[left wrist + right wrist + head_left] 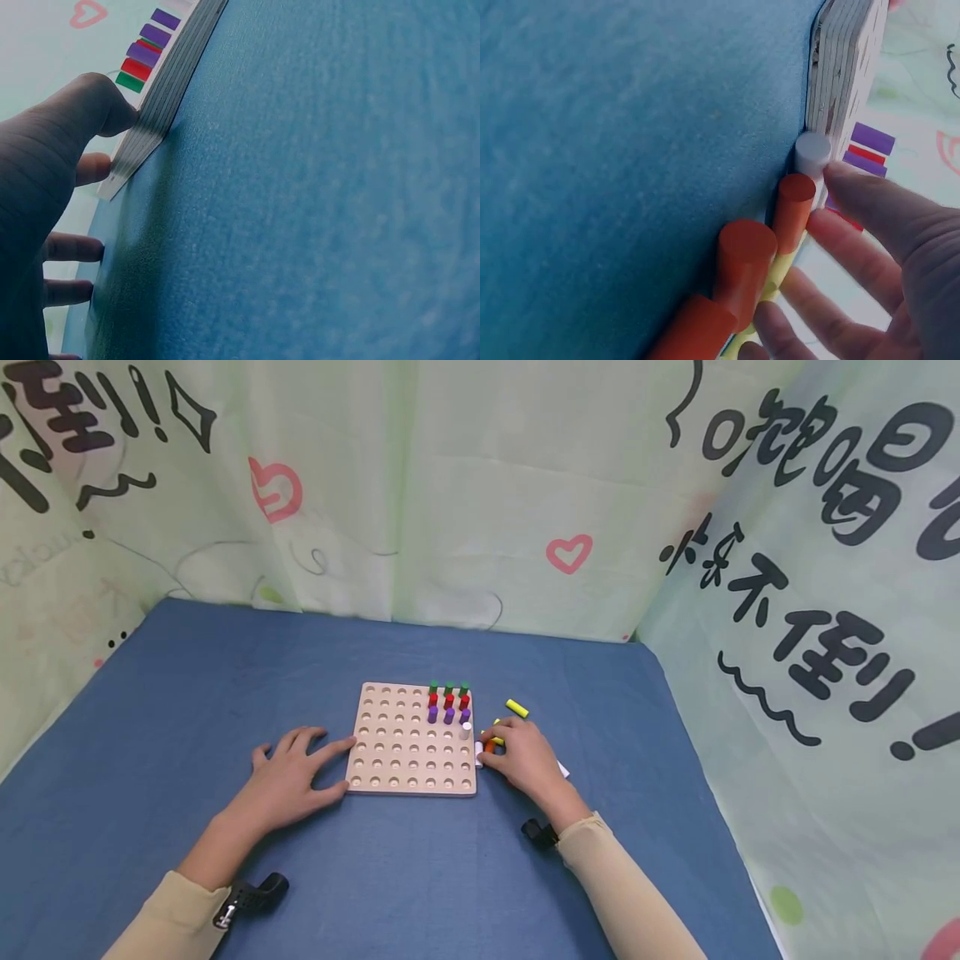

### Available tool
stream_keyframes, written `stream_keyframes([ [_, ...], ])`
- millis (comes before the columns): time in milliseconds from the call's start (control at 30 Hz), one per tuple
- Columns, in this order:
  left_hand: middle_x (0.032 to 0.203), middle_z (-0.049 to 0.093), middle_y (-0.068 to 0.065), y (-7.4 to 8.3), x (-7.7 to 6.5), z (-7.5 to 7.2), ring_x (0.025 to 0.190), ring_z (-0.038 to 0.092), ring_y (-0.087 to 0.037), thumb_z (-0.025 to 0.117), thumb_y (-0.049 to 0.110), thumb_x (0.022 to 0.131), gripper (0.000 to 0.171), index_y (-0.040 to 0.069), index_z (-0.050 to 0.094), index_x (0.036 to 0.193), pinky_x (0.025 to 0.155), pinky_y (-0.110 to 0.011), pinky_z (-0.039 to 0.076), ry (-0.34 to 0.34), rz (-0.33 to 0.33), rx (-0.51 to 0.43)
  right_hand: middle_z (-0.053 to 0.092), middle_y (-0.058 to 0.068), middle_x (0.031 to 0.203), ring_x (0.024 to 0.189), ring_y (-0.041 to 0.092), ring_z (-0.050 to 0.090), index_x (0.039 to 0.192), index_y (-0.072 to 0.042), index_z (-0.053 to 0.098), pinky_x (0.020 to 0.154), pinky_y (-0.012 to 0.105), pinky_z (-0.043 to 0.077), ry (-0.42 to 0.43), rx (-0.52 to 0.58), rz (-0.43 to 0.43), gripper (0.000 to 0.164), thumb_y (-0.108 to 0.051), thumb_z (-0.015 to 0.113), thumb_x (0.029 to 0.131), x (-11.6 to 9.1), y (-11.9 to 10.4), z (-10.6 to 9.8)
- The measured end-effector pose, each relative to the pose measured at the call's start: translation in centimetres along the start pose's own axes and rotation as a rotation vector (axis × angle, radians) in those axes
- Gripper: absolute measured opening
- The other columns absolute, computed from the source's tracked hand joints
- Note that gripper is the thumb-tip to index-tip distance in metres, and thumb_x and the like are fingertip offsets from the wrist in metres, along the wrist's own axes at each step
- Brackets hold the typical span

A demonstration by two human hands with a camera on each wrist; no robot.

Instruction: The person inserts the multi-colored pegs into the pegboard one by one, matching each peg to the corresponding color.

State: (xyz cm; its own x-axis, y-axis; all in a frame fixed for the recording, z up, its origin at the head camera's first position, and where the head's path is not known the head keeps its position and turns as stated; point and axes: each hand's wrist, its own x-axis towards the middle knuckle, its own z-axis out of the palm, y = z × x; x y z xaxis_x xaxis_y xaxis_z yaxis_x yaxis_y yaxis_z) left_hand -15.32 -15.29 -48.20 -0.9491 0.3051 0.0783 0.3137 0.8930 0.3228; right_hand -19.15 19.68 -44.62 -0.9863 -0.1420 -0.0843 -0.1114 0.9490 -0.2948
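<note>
The left hand [288, 777], spread, touches the layered-wood pegboard [408, 741]; right of it, the right hand [525, 758] touches a white cylinder [812, 152], pinch uncertain; Chinese-lettered cloth [465, 485] hangs behind it.

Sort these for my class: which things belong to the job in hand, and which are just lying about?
Job: wooden pegboard, green pegs, red pegs, purple pegs, white pegs, orange pegs, yellow pegs.

Just around: blue tablecloth, printed curtain, wrist cameras.

a pegboard [407, 740] and loose pegs [517, 708] lie on the blue table [247, 668].
</note>
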Motion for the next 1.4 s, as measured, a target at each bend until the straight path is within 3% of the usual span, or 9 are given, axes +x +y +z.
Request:
stream_keyframes([
  [233,0.15,0.046,-0.024,0.0,0.0,0.0,0.14,0.04,-0.05,0.07,0.046,0.093,0.063,0.03,0.054,0.152,0.099,-0.085,0.026,-0.007,-0.005,0.003,0.064,0.011,0.131,0.118,0.033,0.057,0.103,-0.018,0.076,0.103,0.049,0.049,0.013,0.039,-0.017,0.023,-0.033,0.084,0.088,-0.2,0.0,0.0],
  [500,0.15,0.046,-0.024,0.1,0.0,0.0,0.139,0.04,-0.051,0.07,0.046,0.093,0.063,0.03,0.054,0.152,0.099,-0.085,0.026,-0.004,-0.012,0.013,0.067,-0.002,0.092,0.082,0.016,0.058,0.101,-0.016,0.07,0.076,0.035,0.051,0.01,0.216,-0.048,0.012,-0.017,0.078,0.092,-0.1,-0.2,0.3],
  [867,0.15,0.046,-0.024,0.2,0.0,0.0,0.14,0.039,-0.051,0.07,0.046,0.093,0.064,0.03,0.053,0.152,0.1,-0.085,0.026,-0.008,-0.014,0.004,0.066,0.002,0.097,0.087,0.017,0.059,0.104,-0.015,0.072,0.081,0.036,0.056,0.104,0.324,-0.058,0.007,-0.012,0.072,0.097,-0.4,-0.7,-0.1],
  [1167,0.15,0.046,-0.024,0.2,0.0,0.1,0.14,0.039,-0.051,0.07,0.046,0.093,0.063,0.03,0.054,0.152,0.1,-0.085,0.026,-0.004,-0.012,0.005,0.065,0.006,0.1,0.094,0.019,0.066,0.099,-0.009,0.071,0.085,0.036,0.062,0.201,0.406,-0.113,0.008,-0.004,0.072,0.093,-0.2,-2.0,-0.6],
  [1400,0.15,0.047,-0.023,0.0,-0.1,0.1,0.14,0.04,-0.05,0.069,0.046,0.093,0.063,0.031,0.054,0.152,0.099,-0.085,0.026,0.001,-0.006,0.005,0.066,0.005,0.099,0.09,0.017,0.066,0.099,-0.01,0.071,0.082,0.033,0.061,0.22,0.436,-0.089,0.008,-0.007,0.074,0.093,0.1,-3.1,-0.8],
])
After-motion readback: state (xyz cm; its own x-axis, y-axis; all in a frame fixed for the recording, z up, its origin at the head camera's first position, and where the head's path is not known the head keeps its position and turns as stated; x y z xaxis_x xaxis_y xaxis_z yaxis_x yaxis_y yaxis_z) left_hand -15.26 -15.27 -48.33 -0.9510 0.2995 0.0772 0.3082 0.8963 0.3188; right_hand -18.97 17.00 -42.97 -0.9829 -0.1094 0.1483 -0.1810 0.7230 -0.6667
